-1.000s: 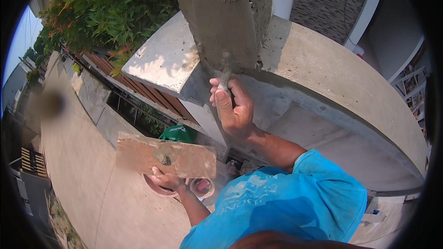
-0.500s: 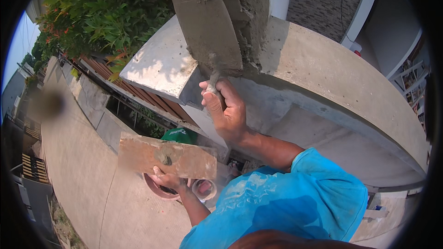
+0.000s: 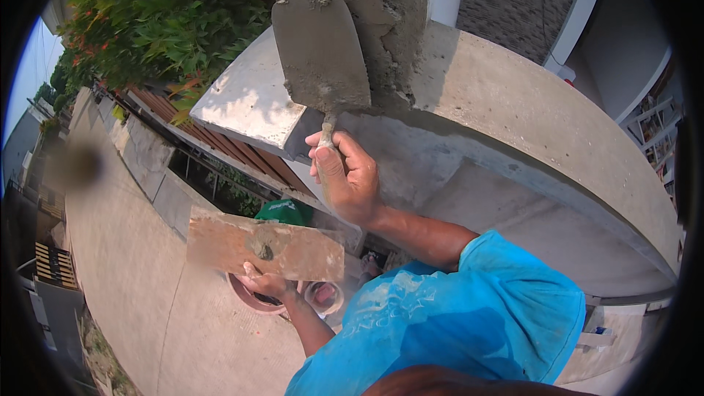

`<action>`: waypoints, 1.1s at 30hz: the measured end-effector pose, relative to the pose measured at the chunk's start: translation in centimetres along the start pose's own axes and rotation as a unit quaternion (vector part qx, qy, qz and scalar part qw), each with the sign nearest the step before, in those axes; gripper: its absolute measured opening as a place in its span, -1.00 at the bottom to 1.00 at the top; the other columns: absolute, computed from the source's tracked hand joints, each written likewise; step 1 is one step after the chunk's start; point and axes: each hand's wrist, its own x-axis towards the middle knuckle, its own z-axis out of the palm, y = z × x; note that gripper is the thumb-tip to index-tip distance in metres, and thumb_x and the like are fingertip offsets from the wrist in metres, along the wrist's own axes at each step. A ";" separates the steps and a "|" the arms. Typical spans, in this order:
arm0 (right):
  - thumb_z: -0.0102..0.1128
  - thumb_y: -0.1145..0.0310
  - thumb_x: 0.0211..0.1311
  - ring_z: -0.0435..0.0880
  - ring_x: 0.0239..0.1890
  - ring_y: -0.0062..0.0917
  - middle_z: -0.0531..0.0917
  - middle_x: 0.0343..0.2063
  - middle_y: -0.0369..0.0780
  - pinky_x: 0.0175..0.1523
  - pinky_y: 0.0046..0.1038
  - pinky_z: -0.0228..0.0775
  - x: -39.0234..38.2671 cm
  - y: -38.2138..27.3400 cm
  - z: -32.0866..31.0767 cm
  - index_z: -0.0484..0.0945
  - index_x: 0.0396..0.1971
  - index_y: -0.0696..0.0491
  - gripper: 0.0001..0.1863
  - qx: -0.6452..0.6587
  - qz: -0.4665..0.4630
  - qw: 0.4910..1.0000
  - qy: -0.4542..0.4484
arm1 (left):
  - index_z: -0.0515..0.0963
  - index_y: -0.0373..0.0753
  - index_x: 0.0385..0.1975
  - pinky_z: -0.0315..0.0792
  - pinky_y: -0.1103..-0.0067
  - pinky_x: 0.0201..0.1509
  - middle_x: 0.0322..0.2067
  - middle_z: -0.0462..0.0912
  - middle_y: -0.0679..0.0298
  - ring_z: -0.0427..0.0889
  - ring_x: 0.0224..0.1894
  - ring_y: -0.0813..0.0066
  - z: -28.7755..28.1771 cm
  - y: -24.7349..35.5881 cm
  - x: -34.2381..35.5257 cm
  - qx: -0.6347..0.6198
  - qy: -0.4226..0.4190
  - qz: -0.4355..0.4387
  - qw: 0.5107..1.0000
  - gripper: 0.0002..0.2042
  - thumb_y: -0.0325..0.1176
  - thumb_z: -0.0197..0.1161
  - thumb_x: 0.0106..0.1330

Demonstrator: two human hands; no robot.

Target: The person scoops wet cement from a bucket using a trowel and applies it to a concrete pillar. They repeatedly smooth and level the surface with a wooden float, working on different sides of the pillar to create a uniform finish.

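My right hand (image 3: 350, 180) is closed around the handle of a trowel (image 3: 323, 55). Its broad grey blade, smeared with mortar, points away from me and lies over the left part of a pillar (image 3: 396, 26) coated in wet grey mortar. I cannot tell whether the blade touches the pillar. Lower left, my left hand (image 3: 265, 283) grips the near edge of a flat brown board (image 3: 220, 242), thumb on top and fingers hidden beneath. A small lump of mortar (image 3: 262, 250) sits on the board's middle.
A curved concrete wall top (image 3: 528, 110) runs right from the pillar, and a pale ledge (image 3: 249, 103) juts left. Below the board are a reddish basin (image 3: 253, 306), a small bucket (image 3: 324, 299) and something green (image 3: 282, 213). A leafy bush (image 3: 169, 29) grows at the upper left.
My right hand and the trowel have shifted slightly left and toward me, uncovering more of the mortar on the pillar. The board in my left hand has hardly moved.
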 end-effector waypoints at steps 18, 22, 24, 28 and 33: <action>0.46 0.47 -0.04 0.66 -0.29 -0.44 0.67 -0.29 -0.29 -0.23 -0.39 0.49 -8.3 -2.5 -8.3 0.73 -0.22 0.06 -0.70 -0.449 -0.132 0.870 -0.157 | 0.19 -0.50 0.33 0.38 0.38 0.28 0.23 0.39 -0.05 0.48 0.18 0.21 1.8 5.1 -1.8 0.010 -0.024 0.148 0.989 -0.50 -0.45 0.00 0.43; 0.48 0.41 -0.05 0.65 -0.28 -0.51 0.67 -0.29 -0.35 -0.25 -0.44 0.46 -9.3 -0.6 -7.4 0.74 -0.21 0.01 -0.69 -0.511 -0.180 0.816 -0.201 | 0.17 -0.47 0.34 0.36 0.34 0.31 0.22 0.39 -0.03 0.46 0.22 0.20 3.0 5.7 -2.9 0.036 -0.010 0.183 0.982 -0.48 -0.40 0.01 0.42; 0.48 0.39 -0.05 0.64 -0.26 -0.53 0.67 -0.29 -0.38 -0.26 -0.45 0.44 -9.0 0.0 -6.5 0.74 -0.21 -0.01 -0.69 -0.524 -0.177 0.799 -0.235 | 0.16 -0.46 0.35 0.34 0.33 0.34 0.23 0.37 -0.03 0.45 0.25 0.19 3.7 6.3 -2.6 0.033 -0.022 0.190 0.981 -0.47 -0.39 0.00 0.42; 0.47 0.37 -0.05 0.64 -0.27 -0.54 0.66 -0.29 -0.39 -0.28 -0.44 0.42 -7.3 -0.2 -6.0 0.74 -0.21 -0.02 -0.69 -0.516 -0.192 0.800 -0.239 | 0.17 -0.46 0.35 0.31 0.35 0.37 0.25 0.36 -0.02 0.43 0.27 0.19 5.8 7.1 -2.6 0.061 -0.013 0.200 0.978 -0.46 -0.37 0.04 0.41; 0.47 0.39 -0.10 0.64 -0.25 -0.54 0.66 -0.29 -0.38 -0.28 -0.44 0.40 -7.1 1.9 -5.1 0.74 -0.23 -0.02 -0.68 -0.513 -0.184 0.801 -0.248 | 0.17 -0.48 0.35 0.29 0.35 0.39 0.24 0.38 -0.01 0.42 0.29 0.20 5.8 6.0 -2.4 0.032 -0.044 0.228 0.972 -0.41 -0.29 0.10 0.41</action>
